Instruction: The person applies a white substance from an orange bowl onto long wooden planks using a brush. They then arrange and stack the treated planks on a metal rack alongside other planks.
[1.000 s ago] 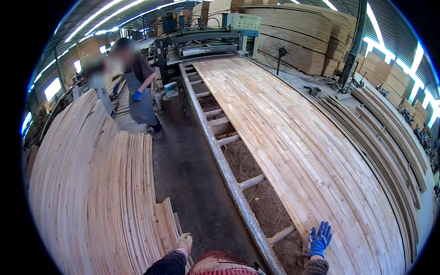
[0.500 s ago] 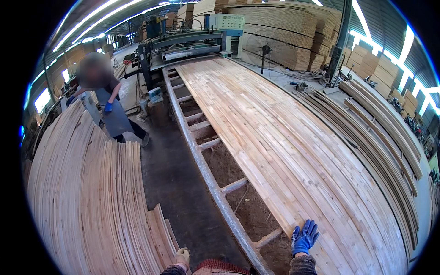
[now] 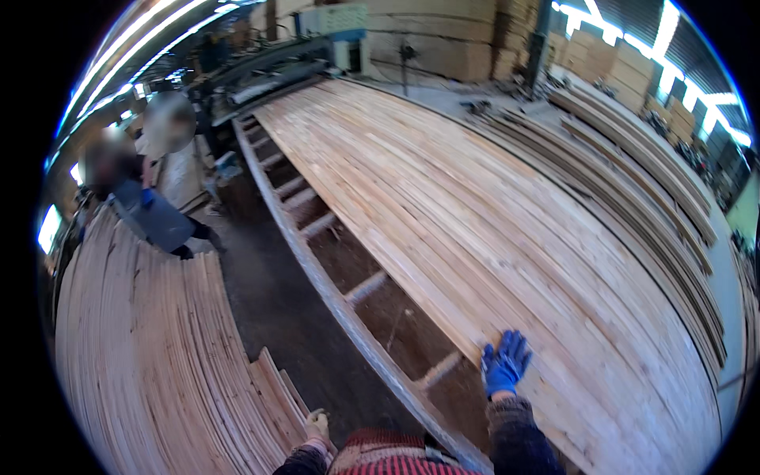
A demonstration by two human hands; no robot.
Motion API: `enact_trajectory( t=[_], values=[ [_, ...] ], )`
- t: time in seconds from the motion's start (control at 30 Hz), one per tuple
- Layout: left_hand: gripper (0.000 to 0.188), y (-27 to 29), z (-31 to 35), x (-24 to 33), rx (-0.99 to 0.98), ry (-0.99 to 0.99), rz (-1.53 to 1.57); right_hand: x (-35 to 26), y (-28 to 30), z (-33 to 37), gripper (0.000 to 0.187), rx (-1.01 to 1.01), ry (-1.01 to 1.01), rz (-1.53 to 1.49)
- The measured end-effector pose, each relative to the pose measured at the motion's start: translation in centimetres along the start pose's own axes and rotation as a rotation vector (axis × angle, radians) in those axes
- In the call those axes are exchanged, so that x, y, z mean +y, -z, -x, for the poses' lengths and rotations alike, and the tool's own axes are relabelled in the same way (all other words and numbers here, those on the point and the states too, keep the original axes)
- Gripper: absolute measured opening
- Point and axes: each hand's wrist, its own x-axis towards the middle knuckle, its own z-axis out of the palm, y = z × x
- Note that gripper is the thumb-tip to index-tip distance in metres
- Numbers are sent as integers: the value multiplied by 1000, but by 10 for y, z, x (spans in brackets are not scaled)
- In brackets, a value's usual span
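Note:
My right hand (image 3: 505,364), in a blue glove, lies flat with fingers stretched out near the left edge of a long panel of pale wooden strips (image 3: 412,206). My left hand (image 3: 318,426), in a light glove, hangs low beside the near ends of upright wooden strips (image 3: 277,388). Its fingers are curled, and whatever they may hold is hidden. The panel rests on a metal frame with cross rollers (image 3: 368,286) and runs away toward a machine (image 3: 277,79) at the far end.
At the left stands a large row of wooden strips (image 3: 142,332), with a person in a grey apron (image 3: 154,214) behind it and another person (image 3: 169,127) farther back. A dark floor aisle (image 3: 277,301) separates the row from the frame. Long boards (image 3: 633,245) are piled along the right.
My view has swung to the right and downward. Another person has come into sight at the far left, and the aproned person has leaned over the strips. My right hand stays on the panel.

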Motion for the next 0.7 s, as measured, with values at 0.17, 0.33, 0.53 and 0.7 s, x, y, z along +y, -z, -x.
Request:
enact_trajectory(
  t=[0.17, 0.33, 0.53, 0.7],
  values=[
    [22, -14, 9, 47, -98, 33, 213, 0, -2, -3, 69, 36, 23, -10],
    [36, -84, 17, 135, -227, -41, 199, 27, 4, -5, 67, 47, 21, -92],
    [31, -120, 24, 154, -330, -42, 251, 75, 14, 39, 62, 101, 82, -43],
    [23, -120, 23, 119, -199, -89, 148, 69, 7, 49, 65, 138, 155, 64]
  ],
)
